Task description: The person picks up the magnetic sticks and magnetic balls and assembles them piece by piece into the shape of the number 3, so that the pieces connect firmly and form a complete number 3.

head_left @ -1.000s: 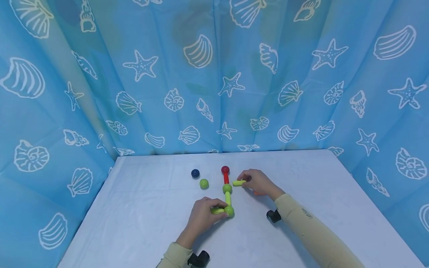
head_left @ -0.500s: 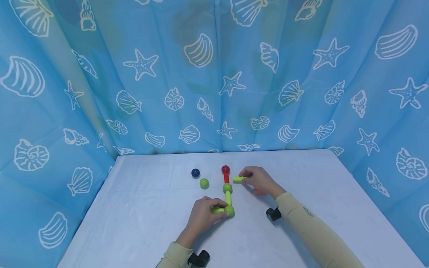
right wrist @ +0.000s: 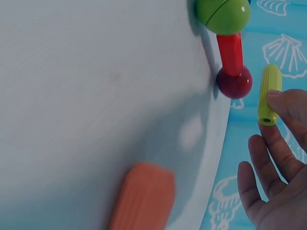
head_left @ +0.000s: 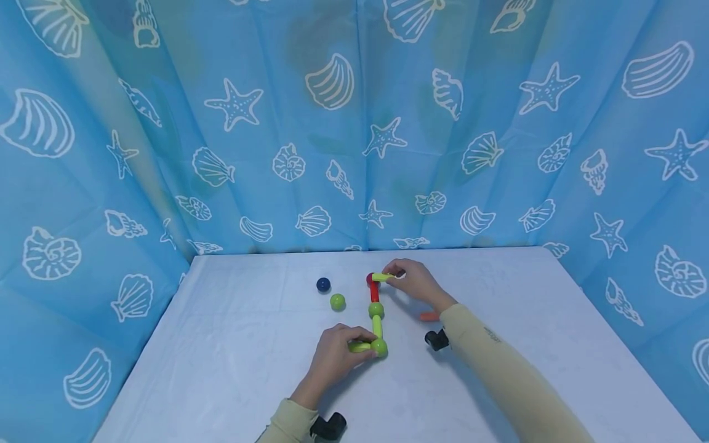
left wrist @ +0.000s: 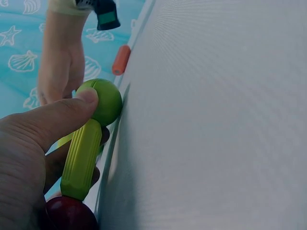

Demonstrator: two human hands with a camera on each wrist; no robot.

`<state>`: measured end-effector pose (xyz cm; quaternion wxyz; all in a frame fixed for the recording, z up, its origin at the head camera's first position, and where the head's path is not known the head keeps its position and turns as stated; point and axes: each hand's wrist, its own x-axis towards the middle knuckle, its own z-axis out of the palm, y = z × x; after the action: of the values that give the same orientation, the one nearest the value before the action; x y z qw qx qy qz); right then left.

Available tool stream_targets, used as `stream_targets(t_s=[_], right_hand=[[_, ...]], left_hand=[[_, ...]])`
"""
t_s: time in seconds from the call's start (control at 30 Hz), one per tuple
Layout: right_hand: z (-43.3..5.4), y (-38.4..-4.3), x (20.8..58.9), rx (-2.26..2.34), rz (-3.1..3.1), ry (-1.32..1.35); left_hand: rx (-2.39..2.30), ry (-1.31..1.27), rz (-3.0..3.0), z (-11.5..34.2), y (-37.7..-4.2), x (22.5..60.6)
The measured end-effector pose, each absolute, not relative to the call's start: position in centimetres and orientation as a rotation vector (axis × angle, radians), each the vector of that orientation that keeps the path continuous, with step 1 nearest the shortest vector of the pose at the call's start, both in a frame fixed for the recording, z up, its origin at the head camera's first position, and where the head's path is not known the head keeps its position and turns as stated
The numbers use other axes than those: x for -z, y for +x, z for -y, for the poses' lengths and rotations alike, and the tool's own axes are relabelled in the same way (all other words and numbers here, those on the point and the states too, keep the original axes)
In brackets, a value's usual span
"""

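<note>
Blue seashell curtain (head_left: pixel 354 154) hangs just past the far edge of the tabletop (head_left: pixel 221 369), which has a white cloth on. Chain of rods & balls (head_left: pixel 376 309) runs from nr the far edge toward the near side, approx midway btwn L & R edges, then bends toward the L edge.

L hand (head_left: pixel 336 352): grip's closed round the bend, thumb on near grn ball (left wrist: pixel 103 101), holding attached yel-grn rod (left wrist: pixel 81 160); dk red ball (left wrist: pixel 72 214) at that rod's other end. Best to hold this steady so the chain doesn't swivel.

R hand (head_left: pixel 415 284): grip's a narrow pinch, thumb & finger on the loose yel-grn rod (right wrist: pixel 269 96), other fingers loosely bent. Rod's up off the tabletop nr the far edge, right by far red ball (right wrist: pixel 234 82), still apart in R wrist view. Prob wants lowering to the ball's mid-height, free end square-on, clear of red rod (right wrist: pixel 230 54); pinch well back so the tip's exposed, let go only once seated. Magnet or push-fit? Can't tell.

Orange rod (head_left: pixel 429 316) lies on the R-edge side of the chain, under the R arm; watch the wrist doesn't knock it.

Smallest: loose grn ball (head_left: pixel 337 301) & dk blue ball (head_left: pixel 323 285), L-edge side of chain, blue nearer the far edge.
</note>
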<state>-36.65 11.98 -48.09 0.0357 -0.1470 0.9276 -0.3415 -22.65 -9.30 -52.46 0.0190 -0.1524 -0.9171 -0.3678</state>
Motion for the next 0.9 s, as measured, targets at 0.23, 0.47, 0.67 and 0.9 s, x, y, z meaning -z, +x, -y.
stream_targets(t_s=[0.23, 0.47, 0.67, 0.9], right_hand=[[-10.1, -37.3, 47.7, 1.062, -2.838, -0.52], [-8.7, -38.3, 47.8, 1.058, -2.806, -0.502], [-7.8, -38.9, 48.0, 1.061, -2.793, -0.454], [-7.0, -39.2, 48.4, 1.087, -2.737, -0.422]], left_hand=[[1.155, -0.46, 2.857, 9.4, -22.8, 52.7], [1.16, -0.458, 2.862, 9.3, -22.8, 52.6], [1.15, -0.47, 2.852, 9.4, -22.8, 52.5], [1.136, -0.467, 2.85, 9.5, -22.9, 52.6]])
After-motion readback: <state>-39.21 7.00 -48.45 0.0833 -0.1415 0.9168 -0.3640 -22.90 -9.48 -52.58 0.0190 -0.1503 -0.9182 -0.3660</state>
